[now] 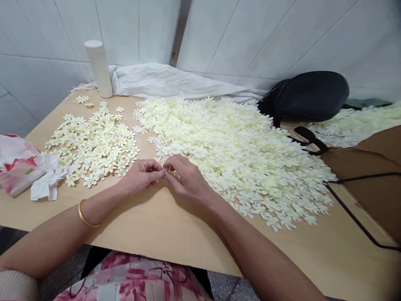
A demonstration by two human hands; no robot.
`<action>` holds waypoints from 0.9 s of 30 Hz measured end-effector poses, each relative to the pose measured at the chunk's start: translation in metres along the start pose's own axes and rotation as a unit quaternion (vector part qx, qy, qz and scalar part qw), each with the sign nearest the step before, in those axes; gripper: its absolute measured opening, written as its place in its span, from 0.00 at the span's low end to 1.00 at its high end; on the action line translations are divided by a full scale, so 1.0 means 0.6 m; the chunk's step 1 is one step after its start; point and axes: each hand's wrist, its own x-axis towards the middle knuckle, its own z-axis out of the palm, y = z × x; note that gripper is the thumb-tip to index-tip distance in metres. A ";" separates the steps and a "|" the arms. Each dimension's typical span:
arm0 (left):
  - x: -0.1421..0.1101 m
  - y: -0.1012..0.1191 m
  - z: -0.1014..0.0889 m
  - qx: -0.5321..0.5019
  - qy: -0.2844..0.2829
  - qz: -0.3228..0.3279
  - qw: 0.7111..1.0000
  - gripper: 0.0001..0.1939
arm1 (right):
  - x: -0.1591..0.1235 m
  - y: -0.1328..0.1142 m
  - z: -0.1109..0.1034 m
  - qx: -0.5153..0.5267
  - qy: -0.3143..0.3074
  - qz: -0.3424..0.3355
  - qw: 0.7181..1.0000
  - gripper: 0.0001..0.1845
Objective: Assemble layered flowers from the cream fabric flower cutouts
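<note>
My left hand (142,175) and my right hand (184,177) meet over the table, fingertips pinched close together. Between them is a small pale artificial flower (169,170), mostly covered by the fingers. Both hands appear to grip it, though its exact shape is hard to make out. Just beyond and to the right spreads a large heap of white-and-pale-yellow artificial flowers (219,138). A smaller pile of similar flowers (97,142), with yellower centres, lies to the left of my hands.
A white cylinder (99,71) stands at the back left beside a white cloth (156,81) along the wall. Crumpled paper (50,175) and a pink-and-white bag (19,167) lie at left. A black bag (310,96) and a cardboard box (369,167) are at right.
</note>
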 end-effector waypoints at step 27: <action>-0.001 -0.003 0.006 -0.047 0.008 0.024 0.999 0.10 | 0.011 -0.019 0.007 0.192 0.058 0.237 0.951 0.17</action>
